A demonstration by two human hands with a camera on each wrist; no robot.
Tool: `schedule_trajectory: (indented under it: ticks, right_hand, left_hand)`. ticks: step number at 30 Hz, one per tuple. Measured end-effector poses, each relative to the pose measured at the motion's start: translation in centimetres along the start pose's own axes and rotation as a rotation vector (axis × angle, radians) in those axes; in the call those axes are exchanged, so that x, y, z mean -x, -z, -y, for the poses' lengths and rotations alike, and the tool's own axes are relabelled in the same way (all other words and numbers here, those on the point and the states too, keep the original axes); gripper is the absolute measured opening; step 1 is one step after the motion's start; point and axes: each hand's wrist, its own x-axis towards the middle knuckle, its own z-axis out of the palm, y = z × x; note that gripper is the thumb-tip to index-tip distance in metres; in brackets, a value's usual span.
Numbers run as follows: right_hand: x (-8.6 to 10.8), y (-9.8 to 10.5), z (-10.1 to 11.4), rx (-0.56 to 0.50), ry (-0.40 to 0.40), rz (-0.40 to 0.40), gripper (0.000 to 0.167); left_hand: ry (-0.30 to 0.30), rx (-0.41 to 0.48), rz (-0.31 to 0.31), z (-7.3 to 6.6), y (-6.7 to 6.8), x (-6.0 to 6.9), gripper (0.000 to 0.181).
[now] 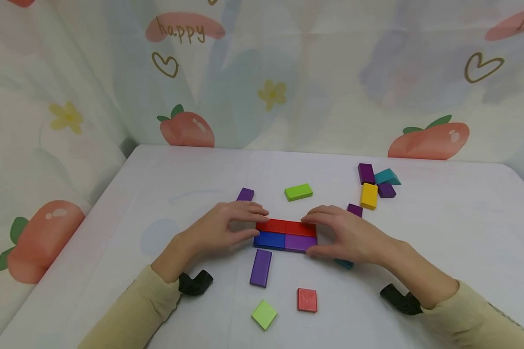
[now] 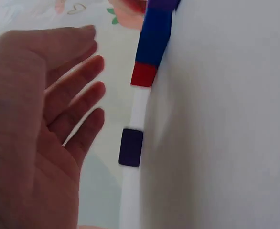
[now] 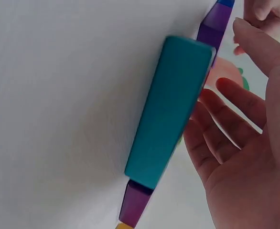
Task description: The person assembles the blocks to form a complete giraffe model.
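Observation:
Two red blocks (image 1: 270, 226) lie end to end at mid-table. Along their near side lie a blue block (image 1: 269, 239) and a purple block (image 1: 300, 243), forming a compact rectangle. My left hand (image 1: 227, 224) is at the rectangle's left end with fingers loosely bent; the left wrist view shows its palm holding nothing. My right hand (image 1: 347, 232) is around the right end, fingertips by the red block and thumb by the purple block's corner. Whether these fingertips touch is hard to tell. A teal block (image 3: 171, 112), mostly hidden under the right hand in the head view, lies nearby.
A green block (image 1: 299, 192) lies behind the rectangle. Nearer me are a long purple block (image 1: 260, 268), a light green square (image 1: 264, 315) and a red square (image 1: 307, 300). Toward the back right sit a yellow block (image 1: 368, 196), a teal triangle (image 1: 387, 176) and several dark purple blocks.

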Motion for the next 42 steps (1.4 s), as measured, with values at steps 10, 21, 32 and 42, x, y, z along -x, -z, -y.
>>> schedule_trajectory:
  ticks: [10, 21, 32, 42]
  right_hand:
    - [0.4, 0.4, 0.0, -0.029, -0.028, 0.015, 0.055]
    - [0.2, -0.1, -0.3, -0.031, 0.024, 0.004, 0.046]
    - [0.8, -0.2, 0.3, -0.019, 0.015, 0.013, 0.046]
    - [1.0, 0.0, 0.3, -0.018, 0.018, 0.007, 0.045]
  left_hand:
    - [-0.027, 0.006, 0.007, 0.4, 0.6, 0.1, 0.040]
    - [0.016, -0.071, 0.155, -0.3, 0.4, -0.2, 0.032]
    - [0.000, -0.089, 0.154, -0.9, 0.2, 0.6, 0.032]
    - [0.011, -0.096, 0.151, -1.1, 0.0, 0.8, 0.032]
